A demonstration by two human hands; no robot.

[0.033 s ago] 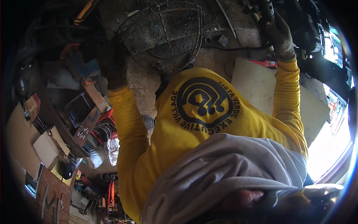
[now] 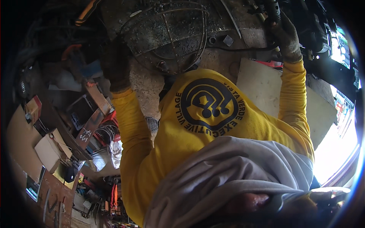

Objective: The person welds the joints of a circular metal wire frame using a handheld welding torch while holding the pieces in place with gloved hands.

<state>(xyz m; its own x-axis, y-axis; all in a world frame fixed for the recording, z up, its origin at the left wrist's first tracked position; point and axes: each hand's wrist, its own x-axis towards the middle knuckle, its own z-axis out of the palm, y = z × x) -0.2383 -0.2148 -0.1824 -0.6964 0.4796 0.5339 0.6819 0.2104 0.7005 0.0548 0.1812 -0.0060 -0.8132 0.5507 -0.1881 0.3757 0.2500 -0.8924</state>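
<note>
1. Daylight pours through a white, washed-out opening (image 2: 334, 133) between three and four o'clock; its detail is lost.
2. A bluish flare smears the rim there; smaller glare patches (image 2: 340, 49) sit near two.
3. The yellow shirt (image 2: 213, 127) in the middle is evenly lit and reasonably sharp.
4. At ten, the left hand (image 2: 116, 62) sinks into shadow, its fingers unreadable; the right hand (image 2: 288, 40), toward two, is clearer.
5. Near twelve, the dark metal plate (image 2: 154, 36) shows small glints.
6. Straight edges bow around nine; the corners go black.
</note>
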